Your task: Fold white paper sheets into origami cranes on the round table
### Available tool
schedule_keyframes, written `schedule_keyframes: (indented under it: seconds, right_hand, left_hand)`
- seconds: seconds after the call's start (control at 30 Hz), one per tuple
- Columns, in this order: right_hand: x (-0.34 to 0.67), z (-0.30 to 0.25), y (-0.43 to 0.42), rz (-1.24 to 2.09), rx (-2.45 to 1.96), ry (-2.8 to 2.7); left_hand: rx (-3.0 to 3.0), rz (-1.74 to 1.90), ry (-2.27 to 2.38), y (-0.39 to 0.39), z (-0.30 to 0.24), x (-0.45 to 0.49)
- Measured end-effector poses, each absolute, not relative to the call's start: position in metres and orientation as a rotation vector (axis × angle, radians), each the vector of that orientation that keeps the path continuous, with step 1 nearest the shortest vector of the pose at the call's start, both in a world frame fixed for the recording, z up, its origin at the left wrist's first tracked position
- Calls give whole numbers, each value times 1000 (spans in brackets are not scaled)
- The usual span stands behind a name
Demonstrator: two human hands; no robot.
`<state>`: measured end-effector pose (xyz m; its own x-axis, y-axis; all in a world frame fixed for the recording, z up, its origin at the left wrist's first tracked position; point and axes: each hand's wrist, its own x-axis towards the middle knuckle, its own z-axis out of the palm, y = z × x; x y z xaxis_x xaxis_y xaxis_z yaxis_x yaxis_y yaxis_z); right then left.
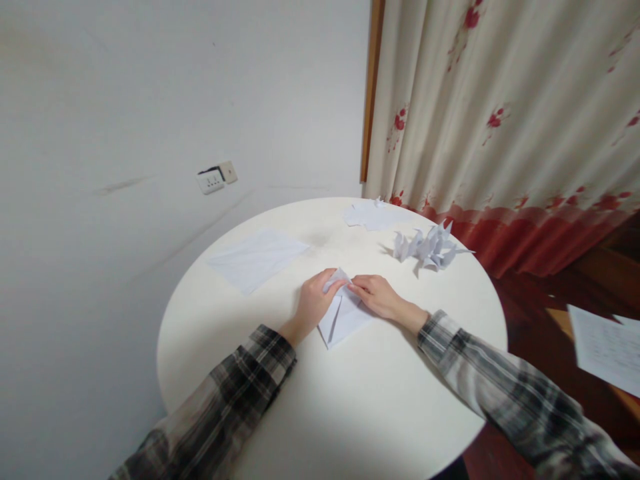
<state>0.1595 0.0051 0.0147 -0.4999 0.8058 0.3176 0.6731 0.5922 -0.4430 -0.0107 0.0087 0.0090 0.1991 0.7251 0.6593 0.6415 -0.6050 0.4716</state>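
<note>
A partly folded sheet of white paper (345, 319) lies on the round white table (295, 413), one pointed corner toward me and a slit between its flaps. My left hand (316, 297) is closed on its far left side, the thumb pressing near the top fold. From the right, my right hand (376, 293) grips the same paper near that fold, thumb and fingers drawn together. Both sets of fingertips almost meet at the upper corner, and they hide part of the crease there.
Flat white sheets (260, 259) lie at the table's left. More paper (375, 216) sits at the far edge. A cluster of folded paper cranes (431, 248) stands at the right. Beyond are a floral curtain (490, 100), a wall socket (211, 181) and printed pages (607, 347) lower right.
</note>
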Motion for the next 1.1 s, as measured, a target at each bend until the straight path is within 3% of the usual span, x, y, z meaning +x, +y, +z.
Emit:
schedule_keyframes:
  seconds: [0.3,0.43,0.73,1.1]
  right_hand:
    - [158,15,5,313,-1213,-2318]
    - [158,12,7,309,-1270,-2264]
    - [157,12,8,350,-1241,-2200]
    - [158,12,8,325,-1262,-2200]
  left_hand:
    - [2424,1389,1311,11,4,-12]
    - [2668,1461,1067,5,12,-10]
    - [3103,1092,761,-9,20,-3]
    - [3098,1090,716,-8,23,-4]
